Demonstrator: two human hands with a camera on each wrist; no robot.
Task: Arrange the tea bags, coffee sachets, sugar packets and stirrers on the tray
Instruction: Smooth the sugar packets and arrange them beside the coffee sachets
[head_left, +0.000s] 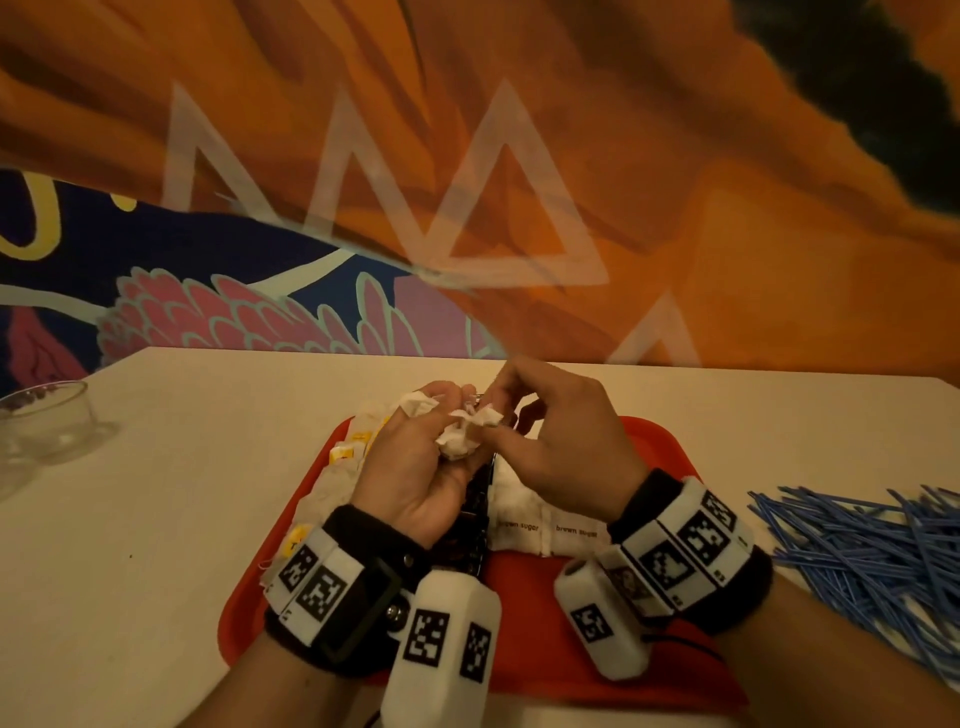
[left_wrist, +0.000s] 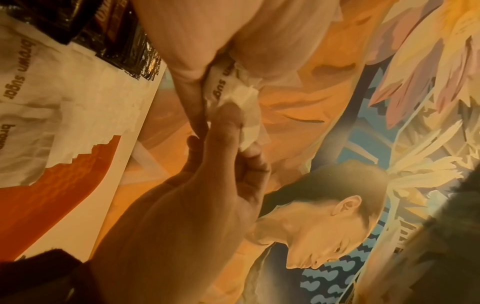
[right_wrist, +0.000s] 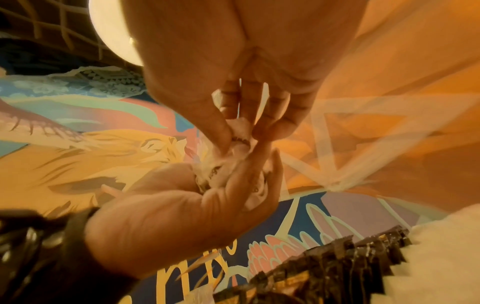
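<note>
Above the red tray (head_left: 571, 649) my left hand (head_left: 415, 467) grips a crumpled bunch of white sugar packets (head_left: 462, 431). My right hand (head_left: 561, 441) pinches one packet of that bunch between thumb and fingertips. The left wrist view shows a packet (left_wrist: 228, 88) printed "brown sugar" squeezed between the two hands. On the tray lie tea bags (head_left: 337, 467) with yellow tags at the left, dark coffee sachets (head_left: 475, 519) in the middle and a row of brown sugar packets (head_left: 550, 514) at the right. Both wrists hide parts of these rows.
A loose heap of blue stirrers (head_left: 857, 561) lies on the white table to the right of the tray. A glass bowl (head_left: 47, 421) stands at the far left edge. A painted wall rises right behind the table.
</note>
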